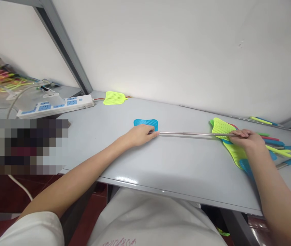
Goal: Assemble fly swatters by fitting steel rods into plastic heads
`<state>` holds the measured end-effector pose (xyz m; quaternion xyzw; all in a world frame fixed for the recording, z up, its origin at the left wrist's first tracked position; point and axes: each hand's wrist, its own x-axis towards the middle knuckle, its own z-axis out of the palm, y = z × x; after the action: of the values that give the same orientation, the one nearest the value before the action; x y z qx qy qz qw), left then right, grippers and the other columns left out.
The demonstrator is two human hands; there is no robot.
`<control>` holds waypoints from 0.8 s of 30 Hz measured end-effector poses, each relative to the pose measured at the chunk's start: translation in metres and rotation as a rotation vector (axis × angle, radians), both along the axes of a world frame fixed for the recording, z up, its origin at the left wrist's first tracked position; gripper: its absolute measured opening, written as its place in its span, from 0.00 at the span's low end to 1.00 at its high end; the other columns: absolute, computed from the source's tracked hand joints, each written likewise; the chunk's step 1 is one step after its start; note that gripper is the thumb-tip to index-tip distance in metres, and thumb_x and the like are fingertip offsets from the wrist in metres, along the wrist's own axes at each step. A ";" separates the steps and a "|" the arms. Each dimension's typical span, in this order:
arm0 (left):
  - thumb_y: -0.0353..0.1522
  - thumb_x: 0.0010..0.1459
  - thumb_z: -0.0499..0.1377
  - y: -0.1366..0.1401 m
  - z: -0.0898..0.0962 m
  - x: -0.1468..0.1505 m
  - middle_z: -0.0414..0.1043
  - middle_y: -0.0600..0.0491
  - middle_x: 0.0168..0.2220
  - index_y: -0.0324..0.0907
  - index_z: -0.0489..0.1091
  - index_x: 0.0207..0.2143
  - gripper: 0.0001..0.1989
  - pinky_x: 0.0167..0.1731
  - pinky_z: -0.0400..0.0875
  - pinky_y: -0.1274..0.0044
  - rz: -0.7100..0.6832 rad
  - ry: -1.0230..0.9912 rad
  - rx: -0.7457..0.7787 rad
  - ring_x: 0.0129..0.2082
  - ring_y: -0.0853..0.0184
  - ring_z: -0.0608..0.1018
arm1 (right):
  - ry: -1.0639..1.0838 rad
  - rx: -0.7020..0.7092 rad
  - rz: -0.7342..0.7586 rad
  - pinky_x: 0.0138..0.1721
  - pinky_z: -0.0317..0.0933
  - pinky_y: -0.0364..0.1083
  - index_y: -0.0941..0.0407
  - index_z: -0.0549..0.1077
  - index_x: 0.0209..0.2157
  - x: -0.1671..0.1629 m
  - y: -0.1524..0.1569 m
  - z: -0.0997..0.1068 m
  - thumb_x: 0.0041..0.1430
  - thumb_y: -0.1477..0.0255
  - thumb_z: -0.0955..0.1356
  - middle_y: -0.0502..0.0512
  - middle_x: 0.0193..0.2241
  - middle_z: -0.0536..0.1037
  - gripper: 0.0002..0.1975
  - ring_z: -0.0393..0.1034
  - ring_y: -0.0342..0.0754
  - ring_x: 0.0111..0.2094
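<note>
My left hand [142,135] is closed on a fly swatter where its blue mesh head [145,121] meets the rod. The swatter's thin metal rod [186,133] stretches level to the right, drawn out long. At the far end my right hand [247,138] is closed around it, with the handle hidden in or behind the fingers. Beneath and beside my right hand lies a heap of fly swatters, with yellow-green mesh heads [233,153] and a blue head [246,167]. Several coloured handles [279,150] fan out from that heap to the right.
Against the wall on the grey table [176,164] lie a yellow-green swatter head [114,98] and a long metal rod [212,114]. A white power strip [55,106] with cords lies left. Bagged colourful items [2,75] sit beyond the frame post [63,48]. A patch at left is pixelated.
</note>
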<state>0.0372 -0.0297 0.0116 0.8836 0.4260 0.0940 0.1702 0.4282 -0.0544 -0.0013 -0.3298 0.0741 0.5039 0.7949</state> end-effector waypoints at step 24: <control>0.43 0.57 0.37 -0.004 -0.002 0.003 0.59 0.55 0.19 0.42 0.55 0.21 0.20 0.20 0.51 0.78 -0.026 0.031 0.060 0.21 0.70 0.64 | 0.029 0.027 -0.037 0.12 0.42 0.37 0.57 0.45 0.18 -0.004 -0.005 0.010 0.40 0.85 0.52 0.42 0.11 0.42 0.09 0.37 0.36 0.11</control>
<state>0.0405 -0.0336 0.0098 0.8951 0.4142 0.0908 0.1380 0.4244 -0.0597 0.0086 -0.3103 0.0849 0.4948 0.8072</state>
